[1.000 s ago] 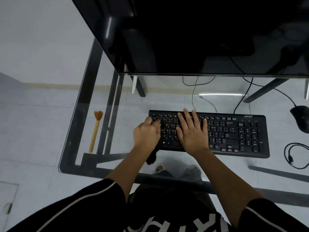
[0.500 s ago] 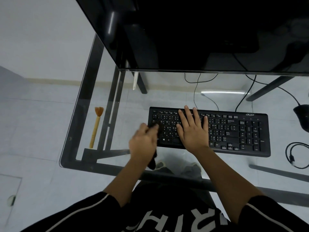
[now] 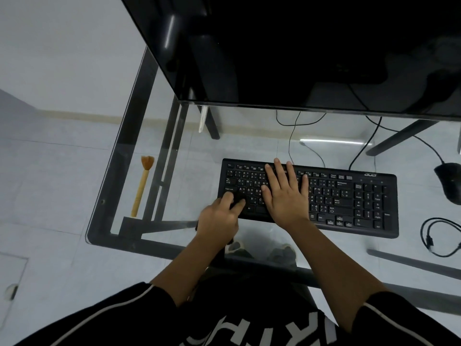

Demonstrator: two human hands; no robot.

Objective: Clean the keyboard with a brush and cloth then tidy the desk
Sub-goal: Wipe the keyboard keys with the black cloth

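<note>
A black keyboard (image 3: 349,196) lies on the glass desk (image 3: 99,221). My left hand (image 3: 219,218) sits at its front left corner and pinches a dark cloth (image 3: 237,199) against the left keys. Most of the cloth is hidden under the hand. My right hand (image 3: 284,193) lies flat on the middle keys with its fingers spread. A wooden brush (image 3: 142,186) with tan bristles lies by itself on the glass at the far left, bristles pointing away from me.
A large dark monitor (image 3: 299,46) overhangs the back of the desk. At the right edge sit a black mouse (image 3: 449,181) and a coiled black cable (image 3: 439,236). Cables run behind the keyboard. The floor and my feet show through the glass.
My left hand has slid with the cloth from the upper left keys toward the keyboard's near edge. My right hand has stayed flat on the keys.
</note>
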